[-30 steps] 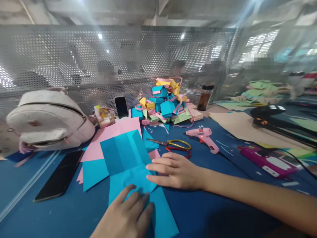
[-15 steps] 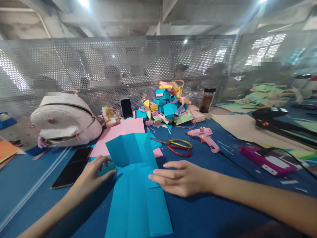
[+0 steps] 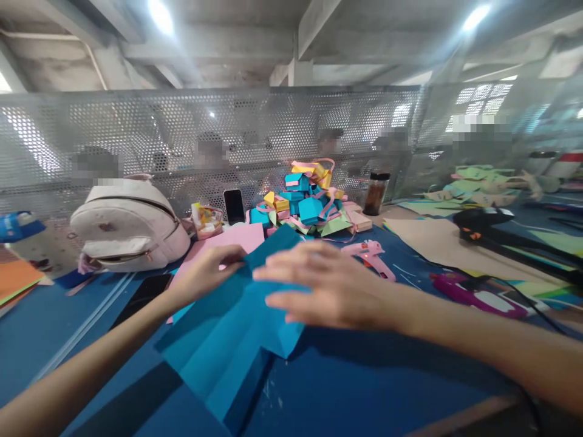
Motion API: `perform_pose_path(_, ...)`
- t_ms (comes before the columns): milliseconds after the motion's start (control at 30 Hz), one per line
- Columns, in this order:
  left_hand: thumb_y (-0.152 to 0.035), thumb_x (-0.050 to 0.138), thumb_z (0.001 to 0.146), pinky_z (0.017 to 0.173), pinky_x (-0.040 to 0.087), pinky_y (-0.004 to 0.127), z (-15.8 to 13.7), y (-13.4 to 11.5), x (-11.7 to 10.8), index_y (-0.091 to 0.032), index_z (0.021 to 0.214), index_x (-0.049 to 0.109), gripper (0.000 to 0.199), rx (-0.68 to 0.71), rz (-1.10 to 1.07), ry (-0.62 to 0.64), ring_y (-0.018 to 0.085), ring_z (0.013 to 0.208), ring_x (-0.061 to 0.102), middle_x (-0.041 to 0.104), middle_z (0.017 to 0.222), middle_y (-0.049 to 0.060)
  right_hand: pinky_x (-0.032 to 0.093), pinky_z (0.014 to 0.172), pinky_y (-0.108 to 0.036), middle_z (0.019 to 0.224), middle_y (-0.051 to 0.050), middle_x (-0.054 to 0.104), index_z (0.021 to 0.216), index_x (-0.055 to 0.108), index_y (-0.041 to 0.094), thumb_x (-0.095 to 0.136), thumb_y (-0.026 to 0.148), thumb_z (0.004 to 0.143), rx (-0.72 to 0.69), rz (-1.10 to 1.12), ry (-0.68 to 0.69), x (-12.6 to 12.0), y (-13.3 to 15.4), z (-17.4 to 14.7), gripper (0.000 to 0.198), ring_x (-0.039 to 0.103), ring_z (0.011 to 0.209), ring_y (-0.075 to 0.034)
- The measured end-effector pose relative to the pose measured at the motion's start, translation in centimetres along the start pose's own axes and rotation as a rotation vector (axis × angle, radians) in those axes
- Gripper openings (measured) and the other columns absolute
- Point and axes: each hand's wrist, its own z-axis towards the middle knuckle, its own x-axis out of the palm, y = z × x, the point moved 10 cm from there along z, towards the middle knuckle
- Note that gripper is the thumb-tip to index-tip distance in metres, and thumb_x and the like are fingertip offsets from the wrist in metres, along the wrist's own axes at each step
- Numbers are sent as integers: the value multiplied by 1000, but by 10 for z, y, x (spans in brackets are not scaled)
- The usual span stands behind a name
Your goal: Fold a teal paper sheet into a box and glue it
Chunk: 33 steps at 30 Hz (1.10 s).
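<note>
A creased sheet of blue paper is tilted up off the table in front of me, its folds running lengthwise. My left hand pinches its far left edge between thumb and fingers. Over the paper's right side is my right hand, smeared by motion, with the fingers stretched out and apart. Whether its fingertips touch the paper I cannot tell. Pink paper lies flat beyond the left hand. A pink glue gun rests past the right hand, which partly covers it.
A pile of folded paper boxes stands at the back, with a phone and a lidded bottle beside it. On the left are a white backpack and a dark phone. A purple device with a cable lies right.
The blue paper has been lifted and turned, its near end swinging left. My left hand has closed on its edge and moved up and right. My right hand has moved up over the paper.
</note>
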Motion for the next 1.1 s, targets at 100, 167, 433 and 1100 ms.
perform_pose_path(100,-26,56,87,79,47,28,22,-22,3,-19,91,70,16,76,-35,60,17,84,62,70,88,1,40,101,-44,140,-12,51,135,51,17,63,46,90,257,8,39,-11,-54,16,55,44,129,-29)
perform_pose_path(167,-26,59,85,80,48,29,32,-32,6,-19,91,71,15,98,-62,85,18,84,64,71,90,2,47,84,-38,119,-11,66,129,56,17,68,51,84,357,23,166,4,-76,18,58,60,106,-27)
perform_pose_path(433,-38,57,87,84,54,32,17,-33,5,-15,109,64,33,-4,-220,105,21,100,68,71,111,9,23,50,-27,78,-4,71,94,74,22,66,25,84,534,49,367,51,-99,-15,13,63,72,-19)
perform_pose_path(1100,-54,65,83,83,50,32,-2,28,-49,-21,110,71,44,-238,-482,-191,28,102,64,74,109,6,38,61,-26,80,-4,68,81,72,15,76,32,75,542,669,407,95,-124,14,19,58,73,-17)
